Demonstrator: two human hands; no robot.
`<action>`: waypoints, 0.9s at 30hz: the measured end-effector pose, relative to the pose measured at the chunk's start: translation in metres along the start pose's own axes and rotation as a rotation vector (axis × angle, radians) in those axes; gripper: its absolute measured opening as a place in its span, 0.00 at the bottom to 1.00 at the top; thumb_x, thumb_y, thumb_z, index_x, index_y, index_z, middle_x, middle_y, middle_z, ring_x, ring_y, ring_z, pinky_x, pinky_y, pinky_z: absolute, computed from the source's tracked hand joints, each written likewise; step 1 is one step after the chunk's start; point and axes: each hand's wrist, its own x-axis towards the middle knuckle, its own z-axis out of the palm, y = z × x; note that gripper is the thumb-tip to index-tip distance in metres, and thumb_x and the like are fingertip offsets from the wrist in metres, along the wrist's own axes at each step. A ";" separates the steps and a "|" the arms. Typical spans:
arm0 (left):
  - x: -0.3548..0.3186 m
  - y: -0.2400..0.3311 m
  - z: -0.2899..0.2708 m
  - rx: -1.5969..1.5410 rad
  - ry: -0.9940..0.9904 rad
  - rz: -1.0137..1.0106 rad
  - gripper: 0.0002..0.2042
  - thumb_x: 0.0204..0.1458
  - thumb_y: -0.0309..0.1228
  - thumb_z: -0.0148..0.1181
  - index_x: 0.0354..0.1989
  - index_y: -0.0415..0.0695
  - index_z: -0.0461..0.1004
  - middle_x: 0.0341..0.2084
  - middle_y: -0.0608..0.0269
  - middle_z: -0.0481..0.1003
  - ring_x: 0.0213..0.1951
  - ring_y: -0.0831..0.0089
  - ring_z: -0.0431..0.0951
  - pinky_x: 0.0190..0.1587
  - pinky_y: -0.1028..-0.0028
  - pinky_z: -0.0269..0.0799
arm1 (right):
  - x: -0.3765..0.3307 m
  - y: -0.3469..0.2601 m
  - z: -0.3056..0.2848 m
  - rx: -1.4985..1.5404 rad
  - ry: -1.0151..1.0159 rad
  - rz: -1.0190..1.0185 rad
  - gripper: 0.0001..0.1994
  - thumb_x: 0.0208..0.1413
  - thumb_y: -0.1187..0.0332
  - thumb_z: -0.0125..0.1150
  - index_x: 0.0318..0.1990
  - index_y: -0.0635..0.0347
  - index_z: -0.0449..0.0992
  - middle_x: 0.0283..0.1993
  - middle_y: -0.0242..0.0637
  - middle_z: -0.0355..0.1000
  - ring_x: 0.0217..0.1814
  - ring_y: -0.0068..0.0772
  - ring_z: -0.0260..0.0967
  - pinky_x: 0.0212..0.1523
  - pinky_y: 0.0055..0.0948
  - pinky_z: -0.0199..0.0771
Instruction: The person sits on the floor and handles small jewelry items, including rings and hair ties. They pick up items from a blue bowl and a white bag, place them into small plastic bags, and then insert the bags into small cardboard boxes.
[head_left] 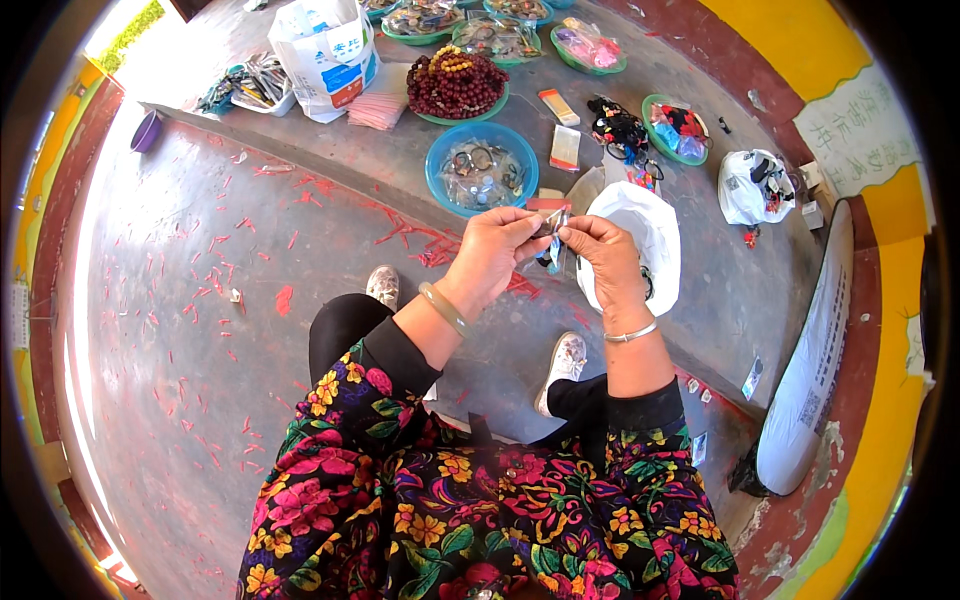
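My left hand (pixel 490 252) and my right hand (pixel 610 262) meet in front of me, both closed in a fingertip pinch. Between them is a small dark item with a shiny, clear-looking edge (pixel 552 222); its kind is too small to make out. Just under my right hand stands an open white plastic bag (pixel 655 225), with something dark partly showing inside it. Beyond my left hand sits a blue basin (pixel 436 170) holding clear packets and dark ring-shaped bracelets (pixel 478 158).
Farther off are a green tray of dark red beads (pixel 455 88), several bowls of packets, a white shopping bag (pixel 322 60) and a stack of pink sheets (pixel 378 110). A bundle of black cords (pixel 615 125) lies right. A long grey-white sack (pixel 805 380) leans by the right wall.
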 end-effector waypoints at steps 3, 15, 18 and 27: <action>-0.003 0.002 0.004 -0.018 -0.020 0.000 0.06 0.54 0.22 0.52 0.36 0.32 0.72 0.36 0.53 0.74 0.37 0.72 0.76 0.41 0.79 0.76 | -0.001 -0.001 0.001 0.005 0.006 -0.004 0.06 0.47 0.75 0.64 0.33 0.66 0.77 0.30 0.29 0.74 0.32 0.17 0.67 0.36 0.16 0.65; -0.001 0.004 0.002 -0.259 -0.054 -0.085 0.08 0.54 0.21 0.51 0.40 0.29 0.70 0.38 0.51 0.74 0.40 0.71 0.76 0.45 0.79 0.75 | -0.002 0.003 0.006 0.111 0.004 -0.057 0.05 0.48 0.75 0.63 0.33 0.66 0.77 0.32 0.31 0.75 0.35 0.18 0.68 0.40 0.16 0.66; 0.000 0.005 0.001 -0.248 -0.056 -0.069 0.08 0.54 0.21 0.52 0.39 0.29 0.70 0.38 0.52 0.74 0.40 0.70 0.76 0.45 0.79 0.75 | -0.003 0.001 0.009 0.072 0.006 -0.125 0.05 0.49 0.75 0.62 0.34 0.65 0.78 0.33 0.32 0.75 0.35 0.18 0.68 0.40 0.16 0.67; 0.000 0.005 0.001 -0.319 -0.085 -0.065 0.06 0.54 0.22 0.52 0.37 0.31 0.71 0.37 0.53 0.74 0.39 0.70 0.77 0.45 0.78 0.75 | -0.006 -0.001 0.014 0.038 0.038 -0.184 0.06 0.49 0.74 0.62 0.35 0.65 0.78 0.33 0.32 0.75 0.35 0.17 0.68 0.38 0.17 0.67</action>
